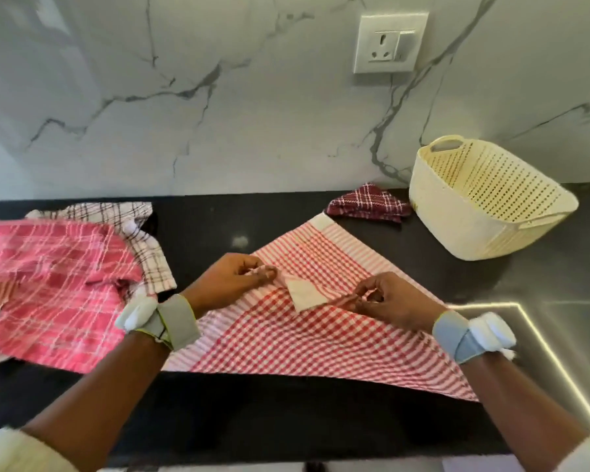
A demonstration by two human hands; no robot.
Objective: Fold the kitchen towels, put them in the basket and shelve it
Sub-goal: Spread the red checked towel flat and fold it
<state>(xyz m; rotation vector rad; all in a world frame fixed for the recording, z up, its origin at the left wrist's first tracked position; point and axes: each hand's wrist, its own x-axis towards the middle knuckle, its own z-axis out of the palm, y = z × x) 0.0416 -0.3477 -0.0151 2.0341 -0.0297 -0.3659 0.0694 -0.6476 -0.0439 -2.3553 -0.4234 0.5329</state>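
Observation:
A red-and-white checked towel [307, 338] lies spread on the black counter [218, 413], one white corner turned over its middle. My left hand [232, 279] pinches the folded edge just left of that corner. My right hand [385, 301] pinches the same edge on the right side. A cream perforated basket [484, 202] stands tilted at the back right with nothing visible inside. A small folded maroon checked towel [368, 202] lies beside it.
On the left sits a loose heap: a pink plaid towel [52, 287] over a white towel with dark checks [123, 216]. A marble wall with a socket [389, 42] rises behind. A steel surface with a light strip [542, 335] adjoins on the right.

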